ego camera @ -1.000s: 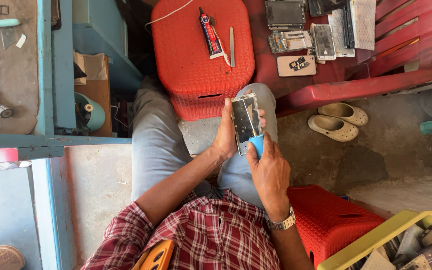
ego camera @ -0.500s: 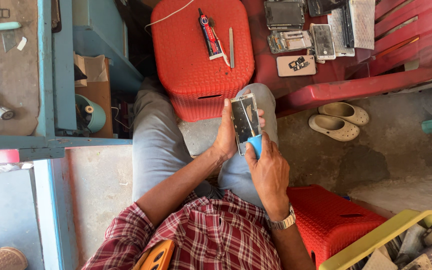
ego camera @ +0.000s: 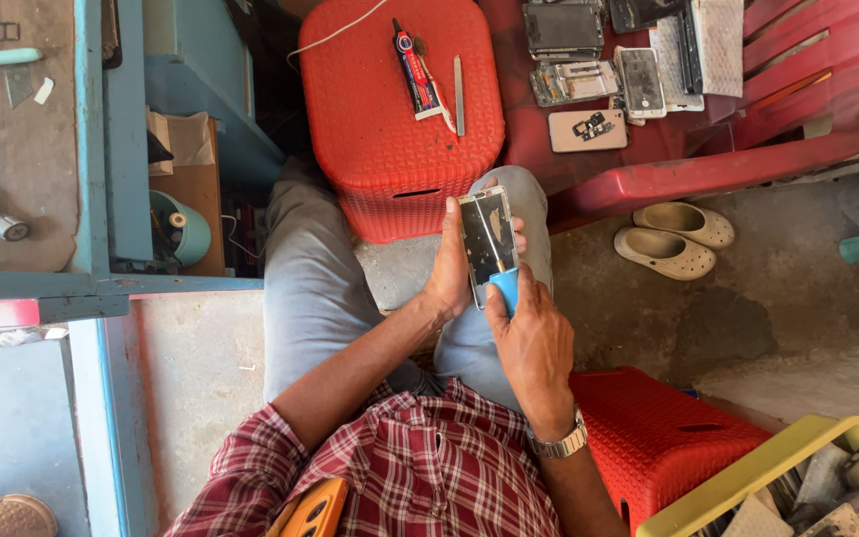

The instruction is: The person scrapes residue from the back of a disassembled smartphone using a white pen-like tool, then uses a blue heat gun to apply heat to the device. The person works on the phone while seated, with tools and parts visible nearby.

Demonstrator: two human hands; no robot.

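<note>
My left hand (ego camera: 448,270) grips an opened phone frame (ego camera: 489,242) upright over my right knee, its inner side facing me. My right hand (ego camera: 532,340) holds a small tool with a blue handle (ego camera: 506,287) and presses its tip against the lower edge of the phone frame. A metal watch (ego camera: 561,444) is on my right wrist. I sit with grey trousers and a red checked shirt.
A red plastic stool (ego camera: 390,139) ahead carries a glue tube (ego camera: 416,72) and a thin metal tool (ego camera: 458,95). A red chair (ego camera: 748,129) holds several phone parts (ego camera: 589,80). Beige clogs (ego camera: 673,239) lie right. Another red stool (ego camera: 658,438), a yellow bin (ego camera: 777,467), and a blue workbench (ego camera: 91,149) surround me.
</note>
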